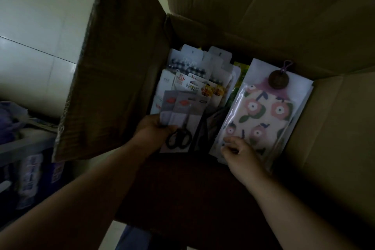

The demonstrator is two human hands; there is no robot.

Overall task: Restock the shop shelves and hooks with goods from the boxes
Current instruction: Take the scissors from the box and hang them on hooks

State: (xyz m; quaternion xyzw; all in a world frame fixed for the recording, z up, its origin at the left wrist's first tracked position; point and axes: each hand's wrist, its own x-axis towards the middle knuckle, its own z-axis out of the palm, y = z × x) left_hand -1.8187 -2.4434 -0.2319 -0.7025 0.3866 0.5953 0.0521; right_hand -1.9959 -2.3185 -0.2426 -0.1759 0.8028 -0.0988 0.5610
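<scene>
An open cardboard box (324, 119) holds packaged goods. My left hand (151, 132) grips two carded packs of black-handled scissors (180, 122) at the box's left side, thumb on top. My right hand (238, 151) pinches the lower edge of a stack of clear-bagged floral hand towels (263, 111) with a round brown button and purple loop at the top. Behind the scissors stand hook packs (199, 87) and checked-pattern packs (190, 67) on white hang cards.
The box's left flap (117, 67) stands upright, and the far flap (263, 2) leans back. A white tiled wall (40, 26) is at left. Below it, a grey shelf (22, 146) carries wrapped purple-and-white goods (30, 178). The light is dim.
</scene>
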